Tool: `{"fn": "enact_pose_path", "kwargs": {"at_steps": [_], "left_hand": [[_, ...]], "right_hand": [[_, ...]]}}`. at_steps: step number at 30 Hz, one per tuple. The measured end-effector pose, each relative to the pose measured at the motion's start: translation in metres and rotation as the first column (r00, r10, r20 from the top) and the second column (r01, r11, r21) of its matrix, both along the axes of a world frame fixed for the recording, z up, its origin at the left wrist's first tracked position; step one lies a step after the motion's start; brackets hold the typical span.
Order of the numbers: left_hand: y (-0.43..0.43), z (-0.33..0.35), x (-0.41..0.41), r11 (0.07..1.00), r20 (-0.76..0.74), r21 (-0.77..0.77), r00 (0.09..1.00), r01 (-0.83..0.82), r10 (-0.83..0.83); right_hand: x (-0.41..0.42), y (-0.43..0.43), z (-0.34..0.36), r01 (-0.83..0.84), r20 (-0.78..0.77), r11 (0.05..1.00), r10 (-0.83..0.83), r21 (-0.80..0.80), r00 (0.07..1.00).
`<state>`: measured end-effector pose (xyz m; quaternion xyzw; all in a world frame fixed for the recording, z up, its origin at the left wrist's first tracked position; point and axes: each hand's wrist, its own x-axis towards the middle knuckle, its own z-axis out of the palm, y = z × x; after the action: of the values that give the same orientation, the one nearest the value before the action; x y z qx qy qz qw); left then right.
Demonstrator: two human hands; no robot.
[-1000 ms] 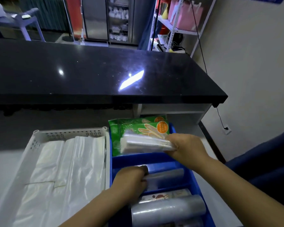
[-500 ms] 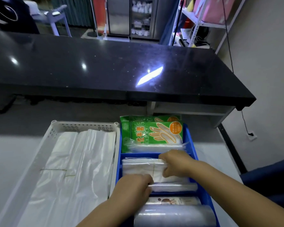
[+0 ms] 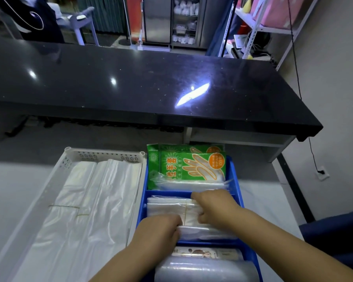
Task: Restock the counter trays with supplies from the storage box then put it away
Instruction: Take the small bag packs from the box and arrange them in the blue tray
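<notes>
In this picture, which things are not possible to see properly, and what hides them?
Head view only.
clear bag bundle: partly under the right hand.
left hand: fingertips hidden by its knuckles; grip unclear.
plastic roll: cut by the bottom edge.
brown-labelled packet: print blurred.

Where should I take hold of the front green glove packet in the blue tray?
The green glove packet leans in the far compartment of the blue tray, its top edge clear of the rim and clear bags crowding its base. Pinch that top edge from above.
</notes>
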<state>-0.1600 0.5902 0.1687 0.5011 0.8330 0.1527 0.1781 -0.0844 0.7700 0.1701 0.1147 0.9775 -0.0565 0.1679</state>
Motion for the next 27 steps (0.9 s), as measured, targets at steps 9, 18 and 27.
{"fn": "enact_pose_path", "kwargs": {"at_steps": [9,18,27], "left_hand": [[0.001,0.005,-0.004,0.998,-0.053,-0.051,0.998,-0.033,0.030],[0.020,0.004,-0.015,0.994,-0.274,-0.063,0.960,-0.085,0.064],[0.018,0.001,-0.012,0.996,-0.424,0.024,0.904,0.082,-0.064]], "right_hand": [[0.039,0.002,0.026,0.077,-0.214,0.986,-0.108,-0.146,0.971],[0.051,0.003,0.013,0.185,-0.193,0.982,-0.189,-0.041,0.963],[0.057,0.005,0.003,0.185,-0.362,0.983,-0.174,-0.005,0.916]]}}
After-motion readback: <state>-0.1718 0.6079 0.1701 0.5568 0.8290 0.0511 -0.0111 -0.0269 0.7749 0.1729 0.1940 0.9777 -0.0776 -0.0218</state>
